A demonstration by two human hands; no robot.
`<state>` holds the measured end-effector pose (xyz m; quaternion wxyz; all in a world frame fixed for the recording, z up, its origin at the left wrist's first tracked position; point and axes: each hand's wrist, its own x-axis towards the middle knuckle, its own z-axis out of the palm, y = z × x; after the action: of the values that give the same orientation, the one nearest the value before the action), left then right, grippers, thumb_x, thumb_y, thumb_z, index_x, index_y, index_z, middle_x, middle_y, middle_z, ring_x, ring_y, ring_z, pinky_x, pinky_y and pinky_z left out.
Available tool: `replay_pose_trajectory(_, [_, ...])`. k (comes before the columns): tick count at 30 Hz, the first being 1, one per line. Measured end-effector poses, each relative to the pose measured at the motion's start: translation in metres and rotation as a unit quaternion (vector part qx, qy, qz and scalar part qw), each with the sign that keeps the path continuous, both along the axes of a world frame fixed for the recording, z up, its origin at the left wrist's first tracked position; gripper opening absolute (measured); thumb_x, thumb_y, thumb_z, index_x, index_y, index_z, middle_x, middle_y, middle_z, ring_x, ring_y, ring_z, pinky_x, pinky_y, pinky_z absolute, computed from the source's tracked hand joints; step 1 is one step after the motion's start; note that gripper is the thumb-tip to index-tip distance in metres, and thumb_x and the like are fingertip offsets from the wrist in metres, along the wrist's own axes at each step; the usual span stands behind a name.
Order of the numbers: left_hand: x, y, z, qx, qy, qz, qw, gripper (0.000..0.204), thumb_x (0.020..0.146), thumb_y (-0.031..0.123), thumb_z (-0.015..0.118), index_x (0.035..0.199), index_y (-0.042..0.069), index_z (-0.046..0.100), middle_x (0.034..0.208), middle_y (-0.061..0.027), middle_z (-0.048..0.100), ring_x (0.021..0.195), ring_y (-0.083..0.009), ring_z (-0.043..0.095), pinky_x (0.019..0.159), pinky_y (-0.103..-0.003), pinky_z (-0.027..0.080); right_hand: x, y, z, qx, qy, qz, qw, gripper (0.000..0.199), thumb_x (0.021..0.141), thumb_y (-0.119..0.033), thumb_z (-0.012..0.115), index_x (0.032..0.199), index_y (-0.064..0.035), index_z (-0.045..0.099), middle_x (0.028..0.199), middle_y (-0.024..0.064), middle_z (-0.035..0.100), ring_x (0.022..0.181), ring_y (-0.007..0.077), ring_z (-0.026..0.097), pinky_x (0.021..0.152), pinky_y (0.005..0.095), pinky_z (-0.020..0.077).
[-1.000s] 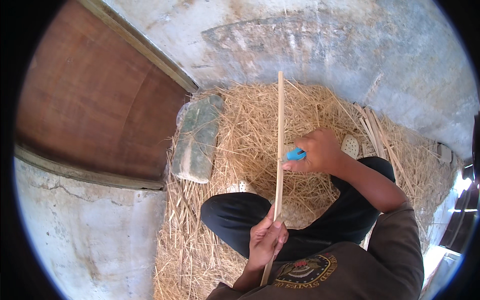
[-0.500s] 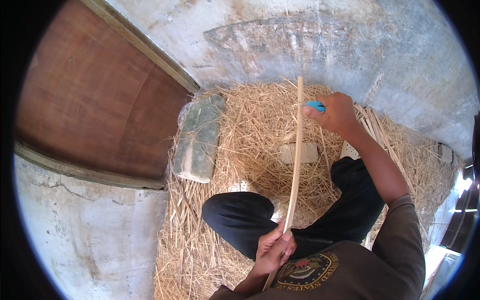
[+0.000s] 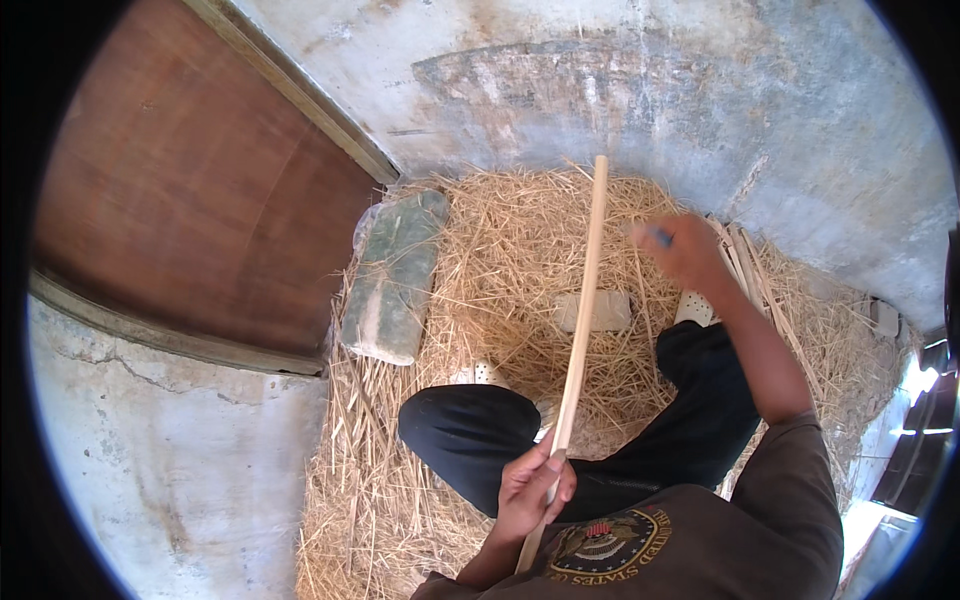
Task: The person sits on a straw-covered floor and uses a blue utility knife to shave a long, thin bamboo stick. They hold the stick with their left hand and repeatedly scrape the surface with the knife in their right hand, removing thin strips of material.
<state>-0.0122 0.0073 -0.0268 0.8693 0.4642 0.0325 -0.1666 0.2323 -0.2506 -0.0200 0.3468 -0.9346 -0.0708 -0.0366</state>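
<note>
Straw [image 3: 520,260] is lying under the sitting person. Left hand [image 3: 533,487] is gripping a stick [image 3: 584,310] upright; right hand [image 3: 678,250], blurred, is pinching a small blue tool. Remaining work is unclear.

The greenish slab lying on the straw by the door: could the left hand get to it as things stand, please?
Probably not freely: the left hand is clasped around the long stick. The path to the greenish slab looks open, apart from the raised knee.

A person in a dark olive-brown T-shirt [image 3: 720,530] with a round printed crest [image 3: 600,540] on the chest and black trousers [image 3: 470,430] (forearms bare below the short sleeve [image 3: 800,450]).
</note>
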Motion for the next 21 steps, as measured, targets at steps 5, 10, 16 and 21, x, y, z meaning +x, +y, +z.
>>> replay_pose_trajectory(5, [0.022, 0.001, 0.005, 0.035, -0.021, 0.023, 0.999, 0.044, 0.102, 0.010, 0.040, 0.146, 0.013, 0.036, 0.069, -0.0075, 0.053, 0.042, -0.0059, 0.040, 0.038, -0.016, 0.033, -0.055, 0.045, 0.010, -0.024, -0.118, 0.213, 0.970, 0.060, 0.076, -0.064, 0.066, 0.054, -0.0089, 0.056, 0.044, 0.0073, 0.048, 0.041, 0.0269, 0.053, 0.041, 0.0369, 0.0390])
replay_pose_trajectory(10, [0.024, 0.000, 0.014, 0.106, -0.018, 0.029, 0.994, 0.044, 0.103, 0.012, 0.041, 0.147, 0.013, 0.036, 0.068, -0.0075, 0.053, 0.041, -0.0057, 0.040, 0.038, -0.016, 0.032, -0.057, 0.053, 0.008, -0.045, -0.123, 0.226, 0.965, 0.062, 0.073, -0.068, 0.066, 0.052, -0.0103, 0.054, 0.043, 0.0068, 0.049, 0.038, 0.0256, 0.053, 0.039, 0.0372, 0.0384])
replay_pose_trajectory(16, [0.025, -0.004, 0.015, 0.112, -0.018, 0.035, 0.993, 0.044, 0.103, 0.012, 0.040, 0.146, 0.013, 0.036, 0.066, -0.0066, 0.053, 0.039, -0.0052, 0.038, 0.038, -0.016, 0.031, -0.052, 0.056, -0.003, -0.071, -0.153, 0.214, 0.962, 0.064, 0.071, -0.071, 0.065, 0.051, -0.0109, 0.054, 0.043, 0.0052, 0.050, 0.037, 0.0245, 0.052, 0.038, 0.0369, 0.0376])
replay_pose_trajectory(21, [0.029, -0.005, 0.016, 0.095, -0.010, 0.041, 0.995, 0.043, 0.103, 0.012, 0.039, 0.146, 0.013, 0.037, 0.065, -0.0064, 0.053, 0.039, -0.0053, 0.038, 0.038, -0.016, 0.031, -0.046, 0.060, -0.007, -0.063, -0.190, 0.206, 0.958, 0.065, 0.071, -0.072, 0.065, 0.052, -0.0104, 0.055, 0.044, 0.0055, 0.051, 0.037, 0.0250, 0.052, 0.039, 0.0376, 0.0385])
